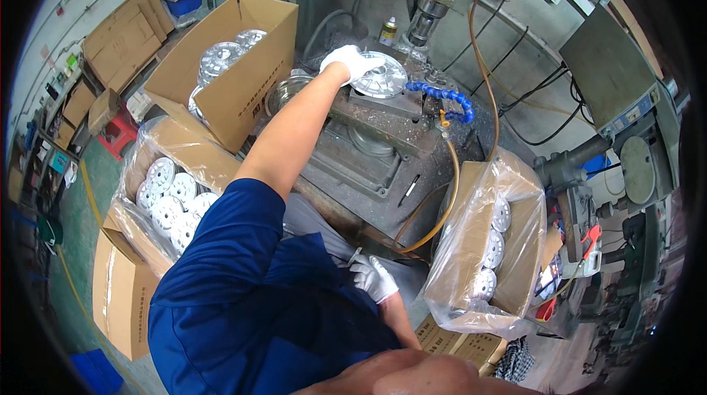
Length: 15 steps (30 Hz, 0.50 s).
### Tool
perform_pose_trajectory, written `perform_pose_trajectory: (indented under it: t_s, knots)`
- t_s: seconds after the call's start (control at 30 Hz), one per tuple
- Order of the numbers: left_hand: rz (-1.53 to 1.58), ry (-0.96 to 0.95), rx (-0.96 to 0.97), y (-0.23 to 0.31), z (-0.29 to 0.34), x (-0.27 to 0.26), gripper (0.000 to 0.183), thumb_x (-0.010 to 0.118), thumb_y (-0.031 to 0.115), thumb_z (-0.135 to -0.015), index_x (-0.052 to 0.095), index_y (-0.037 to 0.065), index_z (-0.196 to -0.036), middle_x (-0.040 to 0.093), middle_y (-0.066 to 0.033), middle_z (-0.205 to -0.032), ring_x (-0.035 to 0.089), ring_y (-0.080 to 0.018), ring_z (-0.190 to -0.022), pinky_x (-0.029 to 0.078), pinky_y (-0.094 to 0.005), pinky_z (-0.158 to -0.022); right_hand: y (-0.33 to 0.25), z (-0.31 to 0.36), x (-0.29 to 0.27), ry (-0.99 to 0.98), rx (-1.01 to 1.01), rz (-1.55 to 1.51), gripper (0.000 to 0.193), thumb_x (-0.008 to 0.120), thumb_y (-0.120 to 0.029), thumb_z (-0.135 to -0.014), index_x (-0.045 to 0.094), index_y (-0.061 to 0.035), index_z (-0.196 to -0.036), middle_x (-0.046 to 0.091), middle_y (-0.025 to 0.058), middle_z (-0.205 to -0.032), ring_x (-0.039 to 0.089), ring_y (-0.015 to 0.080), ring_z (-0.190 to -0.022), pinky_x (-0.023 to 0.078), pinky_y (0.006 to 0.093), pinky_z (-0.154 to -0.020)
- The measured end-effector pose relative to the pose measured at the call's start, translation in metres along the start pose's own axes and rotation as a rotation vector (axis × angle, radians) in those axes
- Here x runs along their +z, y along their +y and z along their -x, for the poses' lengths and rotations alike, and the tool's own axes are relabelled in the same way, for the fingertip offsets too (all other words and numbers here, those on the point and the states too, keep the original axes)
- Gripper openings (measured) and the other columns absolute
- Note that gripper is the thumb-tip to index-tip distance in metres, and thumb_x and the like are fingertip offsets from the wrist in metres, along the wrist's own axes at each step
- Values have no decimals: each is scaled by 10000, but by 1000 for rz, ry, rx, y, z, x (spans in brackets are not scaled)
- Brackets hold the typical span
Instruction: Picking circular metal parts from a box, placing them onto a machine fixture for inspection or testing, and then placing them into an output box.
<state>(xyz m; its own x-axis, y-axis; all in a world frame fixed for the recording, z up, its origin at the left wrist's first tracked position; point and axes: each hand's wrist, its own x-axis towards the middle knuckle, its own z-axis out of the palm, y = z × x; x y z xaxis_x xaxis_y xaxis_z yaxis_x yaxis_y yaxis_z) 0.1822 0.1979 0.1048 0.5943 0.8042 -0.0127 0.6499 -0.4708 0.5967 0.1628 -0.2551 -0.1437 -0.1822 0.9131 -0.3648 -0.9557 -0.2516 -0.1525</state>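
A shiny round metal disc with holes lies flat on the block of the machine's table. My left hand, in a white glove, reaches far forward and grips its left edge, fingers over the top. Down by my lap rests my right hand, also gloved in white, with its fingers apart and no object visible in it. Close to the disc's right side curls a blue segmented coolant hose. Left of the disc, partly behind my left forearm, sits a round metal dish.
A machine spindle hangs behind the disc, near a spray can. Cardboard boxes with metal discs stand at far left, near left and right. A yellowish hose droops over the table edge, beside a marker pen.
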Motion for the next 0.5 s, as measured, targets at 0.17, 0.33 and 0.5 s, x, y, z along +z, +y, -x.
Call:
perform_pose_trajectory:
  t_s: [0.17,0.33,0.5]
  knots:
    - [-23,47,-6,1,2,-1,847,597,690,-717,607,-22,-1178,598,-210,-1213,567,-328,-1138,433,-367,-958,-1,-8,-19,114,-35,17,433,495,-386,-955,548,-48,-1221,644,98,-968,576,215,-783,462,348,-721]
    - [3,9,-41,2,4,-2,859,602,690,-707,597,-16,-1197,595,-213,-1216,567,-326,-1141,431,-361,-963,3,-6,-24,194,-46,92,428,476,-387,-961,552,-46,-1209,640,106,-966,577,226,-794,463,356,-735]
    - [-11,15,-17,2,1,-1,840,599,682,-713,606,-13,-1186,596,-215,-1213,569,-326,-1137,430,-363,-962,0,-9,-25,129,-42,-54,453,458,-399,-964,536,-49,-1242,632,106,-971,576,240,-829,464,367,-756]
